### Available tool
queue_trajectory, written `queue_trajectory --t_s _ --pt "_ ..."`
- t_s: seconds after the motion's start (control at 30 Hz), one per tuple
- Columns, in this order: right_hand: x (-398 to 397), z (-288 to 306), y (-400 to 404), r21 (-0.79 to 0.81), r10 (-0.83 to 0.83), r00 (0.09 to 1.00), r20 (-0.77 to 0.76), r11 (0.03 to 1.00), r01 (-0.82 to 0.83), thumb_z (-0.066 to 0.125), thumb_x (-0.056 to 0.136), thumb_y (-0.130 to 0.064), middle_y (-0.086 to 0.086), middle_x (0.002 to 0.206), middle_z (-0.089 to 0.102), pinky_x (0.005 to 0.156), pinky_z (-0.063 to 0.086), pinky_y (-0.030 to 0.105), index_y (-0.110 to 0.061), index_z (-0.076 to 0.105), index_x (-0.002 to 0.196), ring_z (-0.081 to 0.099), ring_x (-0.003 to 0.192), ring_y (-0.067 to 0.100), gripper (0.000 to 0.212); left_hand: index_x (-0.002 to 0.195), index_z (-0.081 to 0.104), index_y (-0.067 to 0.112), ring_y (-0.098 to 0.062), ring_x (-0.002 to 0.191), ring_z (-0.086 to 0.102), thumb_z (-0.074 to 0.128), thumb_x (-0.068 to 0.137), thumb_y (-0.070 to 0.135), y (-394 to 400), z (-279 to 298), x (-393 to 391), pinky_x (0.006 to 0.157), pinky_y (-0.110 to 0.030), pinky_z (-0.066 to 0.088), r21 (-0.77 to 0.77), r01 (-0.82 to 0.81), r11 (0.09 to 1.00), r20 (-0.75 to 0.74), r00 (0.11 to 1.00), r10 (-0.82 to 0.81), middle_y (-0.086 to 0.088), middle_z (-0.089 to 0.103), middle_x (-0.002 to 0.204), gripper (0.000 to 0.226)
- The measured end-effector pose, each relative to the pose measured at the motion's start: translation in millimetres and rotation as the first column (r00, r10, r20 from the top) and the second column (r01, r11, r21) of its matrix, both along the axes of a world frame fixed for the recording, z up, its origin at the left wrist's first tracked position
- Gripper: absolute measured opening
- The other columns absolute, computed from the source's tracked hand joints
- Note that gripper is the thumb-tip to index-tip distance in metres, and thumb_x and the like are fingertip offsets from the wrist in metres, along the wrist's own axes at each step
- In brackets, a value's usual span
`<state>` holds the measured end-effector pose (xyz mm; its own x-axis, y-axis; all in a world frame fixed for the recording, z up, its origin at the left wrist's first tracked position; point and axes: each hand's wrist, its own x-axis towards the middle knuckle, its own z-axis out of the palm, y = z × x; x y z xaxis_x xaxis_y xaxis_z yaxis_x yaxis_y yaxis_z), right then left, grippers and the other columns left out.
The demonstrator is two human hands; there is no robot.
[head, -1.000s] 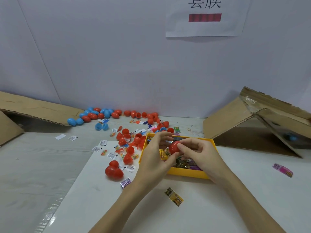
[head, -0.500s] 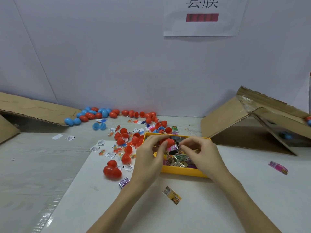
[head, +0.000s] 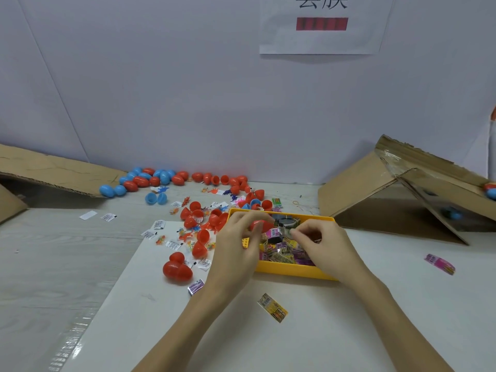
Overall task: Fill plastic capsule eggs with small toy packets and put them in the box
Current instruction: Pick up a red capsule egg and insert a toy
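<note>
**Egg held at tray; right hand gone for a packet**

- Left hand [head: 236, 245]: fingers curled round a red egg [head: 261, 225], holding it above the left end of the yellow tray [head: 290, 270]. Whether the egg is a half or a hinged whole cannot be told.
- Right hand [head: 326, 244]: a second ago both hands met on the egg; now the right is off it and over the tray, fingertips pinched on what seems a small packet [head: 288, 232]. Blurred, so the pinch is likely, not certain.
- Meaning: judged as the fill step, with a packet being fetched for the held egg.
- Packets: most lie in the tray; strays on the table.
- Spare eggs [head: 177, 269]: loose, left of the tray and along the wall.
- Box [head: 357, 189]: cardboard, right, well apart from the hands; egg not yet in it.
</note>
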<state>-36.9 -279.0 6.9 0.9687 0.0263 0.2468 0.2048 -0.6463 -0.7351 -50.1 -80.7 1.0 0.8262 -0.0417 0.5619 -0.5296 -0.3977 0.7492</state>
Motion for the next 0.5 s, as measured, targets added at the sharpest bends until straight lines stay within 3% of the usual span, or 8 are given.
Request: queue_trajectory --t_s 0.1,0.17,0.23,0.3,0.4,0.5 --pt "-3.4 7.7 0.2 0.135 0.078 0.997 -0.027 0.988 -0.074 0.061 0.104 -0.029 -0.006 0.063 0.062 0.06 0.042 0.019 -0.02 0.075 0.078 0.054 0.059 0.005 0.031 0.112 0.075 0.025 -0.006 0.113 0.058 0.064 0.098 0.009 -1.4 -1.6 -1.1 0.091 -0.019 0.052 0.068 -0.022 0.997 0.031 0.999 0.02 0.01 0.06 0.115 0.023" --pt "-7.9 12.5 3.1 0.231 0.145 0.986 -0.077 0.965 -0.123 0.059 0.105 -0.029 -0.011 0.061 0.062 0.057 0.041 0.012 -0.021 0.079 0.083 0.054 0.056 -0.001 0.03 0.118 0.073 0.026 -0.005 0.114 0.057 0.072 0.095 0.02 -4.0 -2.1 -2.9 0.092 -0.019 0.052 0.064 0.015 0.998 0.003 1.0 -0.015 0.011 0.057 0.118 0.024" --pt "-11.4 15.7 6.8 0.323 0.198 0.969 -0.145 0.936 -0.143 0.059 0.104 -0.03 -0.012 0.07 0.071 0.06 0.047 0.011 -0.021 0.082 0.094 0.064 0.063 -0.001 0.026 0.119 0.073 0.028 -0.004 0.112 0.059 0.076 0.091 0.031 -6.3 -1.3 -3.9 0.091 -0.021 0.054 0.014 0.051 0.999 -0.079 0.996 -0.05 0.015 0.057 0.117 0.028" --pt "-13.2 17.2 9.6 0.383 0.216 0.955 -0.204 0.915 -0.126 0.059 0.104 -0.028 -0.005 0.085 0.078 0.071 0.058 0.02 -0.022 0.082 0.098 0.073 0.08 0.008 0.025 0.113 0.075 0.025 -0.005 0.107 0.062 0.076 0.09 0.035 -6.5 0.6 -3.6 0.089 -0.027 0.057 -0.053 0.05 0.997 -0.162 0.985 -0.058 0.014 0.061 0.113 0.025" --pt "-14.5 17.8 10.7 0.416 0.236 0.945 -0.228 0.901 -0.124 0.058 0.105 -0.024 0.002 0.088 0.079 0.071 0.061 0.024 -0.02 0.081 0.093 0.074 0.08 0.012 0.027 0.097 0.079 0.02 -0.011 0.098 0.067 0.074 0.092 0.029 -3.9 2.5 -2.2 0.085 -0.039 0.059 -0.147 0.052 0.988 -0.235 0.968 -0.086 0.008 0.068 0.103 0.011" --pt "-13.1 14.8 10.0 0.342 0.193 0.962 -0.195 0.932 -0.118 0.056 0.105 -0.029 -0.003 0.081 0.078 0.064 0.053 0.017 -0.019 0.08 0.094 0.07 0.07 0.002 0.028 0.092 0.079 0.022 -0.012 0.095 0.068 0.076 0.092 0.025 -2.9 2.8 -1.6 0.085 -0.037 0.059 -0.166 0.042 0.985 -0.233 0.969 -0.081 0.009 0.069 0.1 0.005"
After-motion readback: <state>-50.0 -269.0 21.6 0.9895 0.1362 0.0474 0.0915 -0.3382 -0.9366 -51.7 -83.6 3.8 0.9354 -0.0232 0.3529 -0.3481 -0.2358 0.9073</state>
